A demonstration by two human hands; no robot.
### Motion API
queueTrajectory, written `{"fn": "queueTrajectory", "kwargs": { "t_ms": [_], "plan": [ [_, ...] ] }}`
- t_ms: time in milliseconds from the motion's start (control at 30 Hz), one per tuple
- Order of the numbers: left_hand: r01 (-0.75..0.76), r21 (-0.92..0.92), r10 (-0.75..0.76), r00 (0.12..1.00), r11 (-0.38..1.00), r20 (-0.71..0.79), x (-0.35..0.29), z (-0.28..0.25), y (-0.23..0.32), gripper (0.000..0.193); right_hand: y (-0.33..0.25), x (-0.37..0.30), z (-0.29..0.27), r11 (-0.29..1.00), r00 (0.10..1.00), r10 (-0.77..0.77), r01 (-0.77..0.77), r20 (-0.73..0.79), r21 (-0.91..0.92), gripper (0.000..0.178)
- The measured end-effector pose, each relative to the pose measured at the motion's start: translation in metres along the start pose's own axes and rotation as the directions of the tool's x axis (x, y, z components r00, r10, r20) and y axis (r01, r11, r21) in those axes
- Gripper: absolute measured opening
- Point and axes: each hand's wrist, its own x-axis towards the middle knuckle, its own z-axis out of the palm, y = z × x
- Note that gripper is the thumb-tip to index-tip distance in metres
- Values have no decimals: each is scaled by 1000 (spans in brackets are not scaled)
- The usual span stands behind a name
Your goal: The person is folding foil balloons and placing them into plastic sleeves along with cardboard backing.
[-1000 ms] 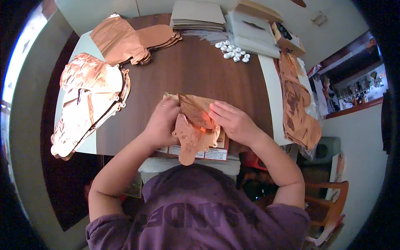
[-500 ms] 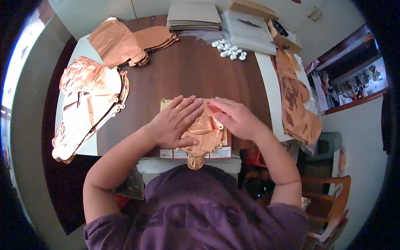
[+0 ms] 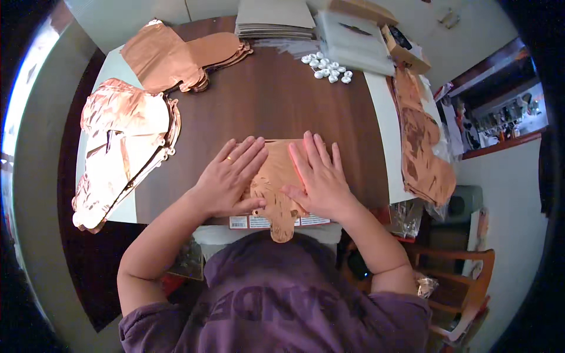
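Observation:
A flat, uninflated rose-gold foil balloon (image 3: 281, 167) lies at the table's near edge on top of a flat printed board or box (image 3: 239, 222). Its narrow rounded tab hangs over the edge toward my body. My left hand (image 3: 235, 179), a ring on one finger, rests open with its palm down on the balloon's left side. On the right side, my right hand (image 3: 321, 176) lies open too, fingers spread and pointing away from me. Both palms hide parts of the foil, and its middle shows between them, creased toward the tab.
Stacks of flat foil balloons lie at left (image 3: 126, 135), far left (image 3: 170, 56) and right (image 3: 421, 141). Along the back are grey cardboard sheets (image 3: 275, 20), white ribbon rolls (image 3: 327, 67), clear plastic sleeves (image 3: 353, 44) and an open carton (image 3: 406, 50). A wooden chair (image 3: 465, 288) stands at right.
My right hand has come down flat with fingers spread, and my hands are further apart. The foil, raised and folded over before, now lies flatter.

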Motion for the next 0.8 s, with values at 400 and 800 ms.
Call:
{"fn": "queueTrajectory", "kwargs": {
  "t_ms": [400,800],
  "plan": [
    [113,-91,-118,992,989,-54,-30,11,69,93,-39,-76,-34,967,958,-255,248,134,62,80],
    [110,-682,-238,966,723,-96,-31,-4,49,59,-11,-102,19,930,844,-355,274,-403,-246,32]
  ]
}}
